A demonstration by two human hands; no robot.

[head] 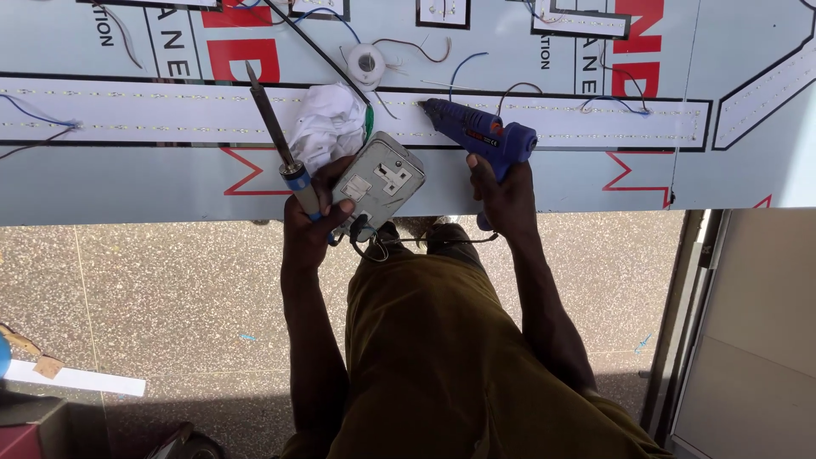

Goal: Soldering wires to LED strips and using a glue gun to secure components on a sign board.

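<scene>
Left hand [310, 225]: grip clenched on a soldering iron [276, 140], blue collar just above the fingers, dark shaft slanting up and away from the grip. It touches no wire or strip. The same hand's fingertips rest against a grey socket box [378, 180] lying just right of the grip, at the near edge of the tabletop [127, 191]. A dark cord [370, 242] hangs from the box just below the grip.

Right hand [506, 191]: grip grasping a blue glue gun [480, 134] by its handle. The body lies level above the grip and the nozzle points left from it, with the tip at or just over the white LED strip [170, 110]. Whether it touches, I cannot tell. No glue bead can be made out.

Progress, as judged: the white strip channels already carry rows of LEDs, and several blue and dark wire [518, 89] leads run to them beyond the right grip, so the laying-in looks largely done. Loose wire ends remain above both grips, which suggests joints and fixing are still open. Both tools are held but neither is seen at work.

Also present: a crumpled white cloth [327, 123] between the iron and the box, just above the left grip; a roll of white tape [367, 64] further up from it.

Condition of the tools: iron shaft dark, gun clean and whole
</scene>
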